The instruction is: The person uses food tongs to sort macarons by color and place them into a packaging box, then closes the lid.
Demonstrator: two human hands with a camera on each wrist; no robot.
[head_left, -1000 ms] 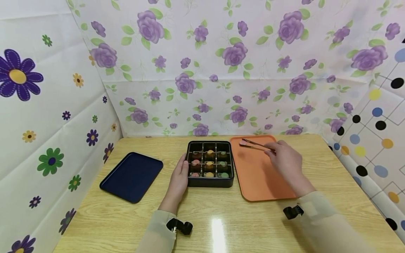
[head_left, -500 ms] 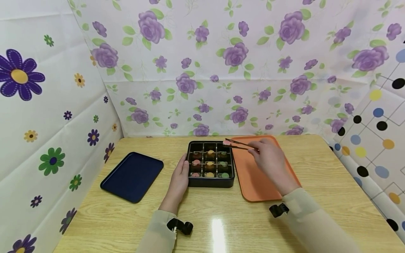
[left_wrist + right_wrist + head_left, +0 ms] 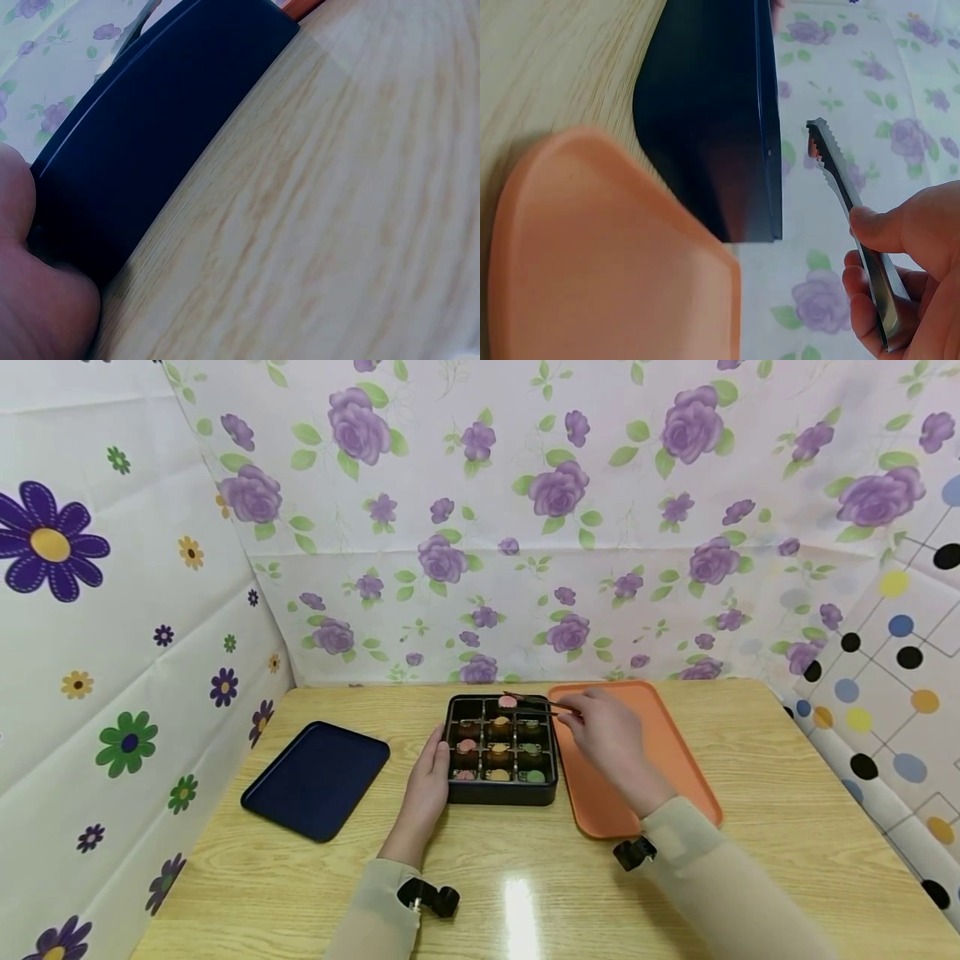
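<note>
A black divided box [image 3: 501, 792] stands mid-table, its compartments holding small pink, yellow and green sweets, such as a green sweet [image 3: 533, 775]. My left hand [image 3: 429, 777] rests along the box's left wall, fingers stretched out beside it and thumb close to the rim. With my right hand [image 3: 611, 743] I grip metal tongs [image 3: 847, 187] with serrated tips. Between the tips sits a small pink sweet [image 3: 507, 702], over the back middle compartment. In the right wrist view, the tips stand above the box's rim. Most of my left hand is outside the left wrist view.
An orange tray [image 3: 637, 793] lies right beside the box, partly under my right forearm. Further left on the wooden table [image 3: 480, 868] is a dark blue tray [image 3: 315, 781]. Flower-printed cloth [image 3: 480, 527] hangs at the back.
My right hand has moved left with the tongs, carrying the pink sweet from above the orange tray to over the box's back row. My left hand has stayed against the box.
</note>
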